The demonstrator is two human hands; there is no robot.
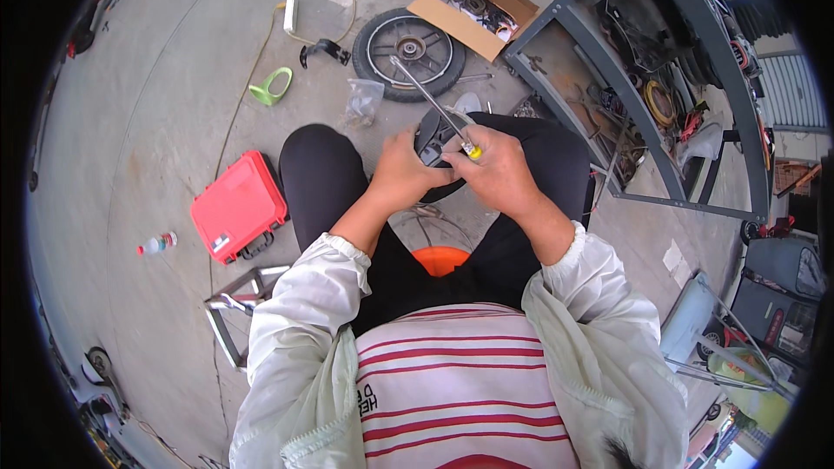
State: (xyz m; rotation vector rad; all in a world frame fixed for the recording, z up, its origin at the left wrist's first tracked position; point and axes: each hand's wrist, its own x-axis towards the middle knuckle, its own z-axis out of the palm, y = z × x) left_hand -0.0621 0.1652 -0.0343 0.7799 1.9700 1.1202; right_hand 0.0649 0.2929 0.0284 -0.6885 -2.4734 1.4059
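Note:
Both my hands are together above my lap. My left hand (402, 171) is closed round the near left edge of a dark, rounded part (428, 135) with a grey inner face; its exact kind is unclear. My right hand (502, 169) grips a screwdriver (432, 101) near its yellow end, and its fingers also rest against the dark part. The long metal shaft slants up and left past the part, with its tip over the wheel (372, 49) on the floor. My fingers hide much of the dark part's lower side.
Ahead are a cardboard box (469, 22) of parts, a clear plastic bag (363, 102) and a green ring-shaped piece (272, 87). A red case (238, 207), a bottle (157, 244) and a metal frame (228, 330) lie left. A grey shelf rack (599, 61) stands right.

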